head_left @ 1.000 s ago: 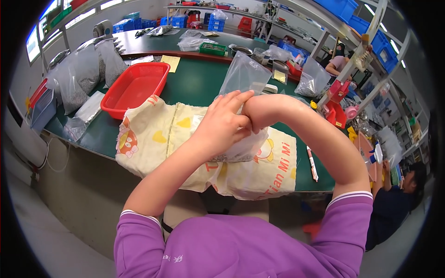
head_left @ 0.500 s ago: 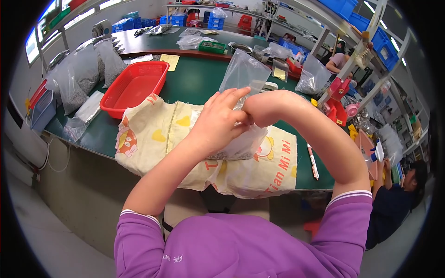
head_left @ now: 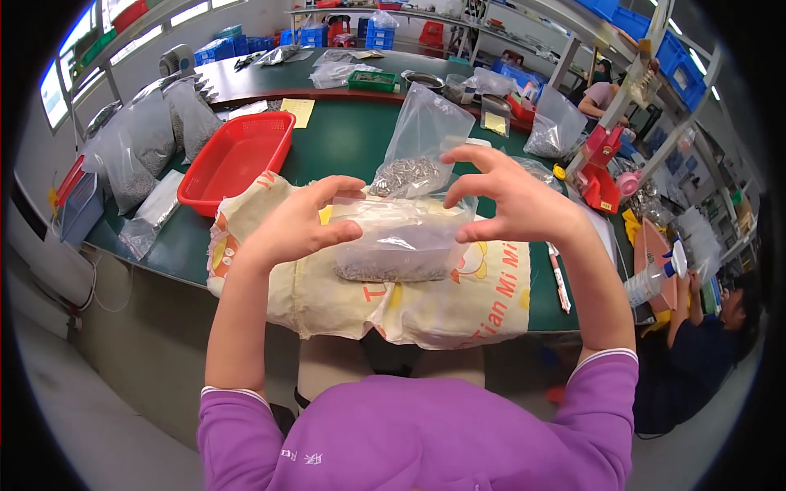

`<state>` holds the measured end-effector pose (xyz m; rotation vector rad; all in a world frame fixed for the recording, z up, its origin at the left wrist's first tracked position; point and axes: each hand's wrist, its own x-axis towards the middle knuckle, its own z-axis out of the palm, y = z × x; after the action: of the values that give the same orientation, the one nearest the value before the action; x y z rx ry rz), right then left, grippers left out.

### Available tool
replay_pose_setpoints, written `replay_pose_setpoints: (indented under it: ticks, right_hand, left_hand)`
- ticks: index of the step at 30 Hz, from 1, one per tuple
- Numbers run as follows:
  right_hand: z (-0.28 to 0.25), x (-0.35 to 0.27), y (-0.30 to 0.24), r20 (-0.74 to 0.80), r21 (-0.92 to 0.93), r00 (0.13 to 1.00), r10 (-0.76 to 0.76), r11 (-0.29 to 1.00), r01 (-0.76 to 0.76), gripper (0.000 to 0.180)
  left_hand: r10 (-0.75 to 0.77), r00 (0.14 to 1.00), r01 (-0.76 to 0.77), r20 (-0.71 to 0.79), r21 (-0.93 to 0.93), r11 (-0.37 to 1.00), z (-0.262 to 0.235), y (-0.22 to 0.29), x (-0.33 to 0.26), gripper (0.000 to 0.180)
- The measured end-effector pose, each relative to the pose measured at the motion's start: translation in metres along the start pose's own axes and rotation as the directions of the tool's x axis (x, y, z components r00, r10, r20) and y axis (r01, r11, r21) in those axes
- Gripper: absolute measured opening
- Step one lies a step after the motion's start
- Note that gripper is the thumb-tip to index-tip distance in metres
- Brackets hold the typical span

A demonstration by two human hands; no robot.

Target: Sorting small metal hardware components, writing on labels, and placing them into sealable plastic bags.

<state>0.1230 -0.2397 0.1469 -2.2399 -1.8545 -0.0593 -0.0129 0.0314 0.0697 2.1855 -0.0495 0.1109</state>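
A clear plastic bag (head_left: 397, 245) lies on a cream cloth (head_left: 491, 315) with a printed pattern, its small grey pieces gathered along the near edge. Just left of the bag, my left hand (head_left: 299, 221) hovers with thumb and fingers apart, holding nothing. My right hand (head_left: 524, 200) is at the bag's right side, its fingers spread and curved, also without a grip on anything; whether a fingertip touches the plastic I cannot tell. Behind it, a second clear bag (head_left: 422, 135) leans upright, with small shiny metal parts (head_left: 407, 175) at its bottom.
A red plastic basket (head_left: 192, 184) stands to the left, with filled bags (head_left: 131, 155) beyond it. A pen (head_left: 560, 282) lies right of the cloth on the green table (head_left: 327, 143). Other people (head_left: 696, 360) sit at the right. A green tray (head_left: 372, 81) is farther back.
My hands were together over the bags; now they have parted to either side. The near bag lies in full sight, and the bag with metal parts stands uncovered behind it.
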Motion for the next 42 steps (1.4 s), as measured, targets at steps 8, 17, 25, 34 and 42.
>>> replay_pose_setpoints:
  ticks: [8, 17, 25, 34, 42]
  right_hand:
    - [0.038, -0.027, 0.027, -0.297, 0.218, 0.947, 0.120, 0.974, -0.055, 0.025]
    - [0.100, -0.034, 0.026, -0.834, 0.406, 0.465, 0.297, 0.901, 0.154, 0.036]
    - [0.097, -0.036, 0.054, -0.540, 0.602, 0.799, 0.265, 0.785, 0.147, 0.022]
    - [0.064, -0.048, 0.056, -0.346, 0.871, 0.837, 0.425, 0.476, 0.119, 0.041]
    - [0.055, -0.017, 0.041, -0.139, 0.728, 0.880, 0.455, 0.649, -0.220, 0.015]
  left_hand:
    - [0.171, 0.953, -0.217, -0.249, -0.173, 0.961, 0.035, -0.032, 0.004, 0.038]
    - [0.124, 0.880, -0.359, -0.459, -0.472, 0.805, 0.058, -0.048, 0.021, 0.023]
    - [0.095, 0.893, -0.385, -0.439, -0.640, 0.665, 0.046, -0.048, 0.024, 0.025]
    - [-0.005, 0.896, -0.238, -0.445, -0.490, 0.839, 0.032, -0.017, 0.021, 0.040]
    - [-0.106, 0.941, -0.091, -0.323, -0.539, 0.837, 0.027, -0.012, 0.027, 0.013]
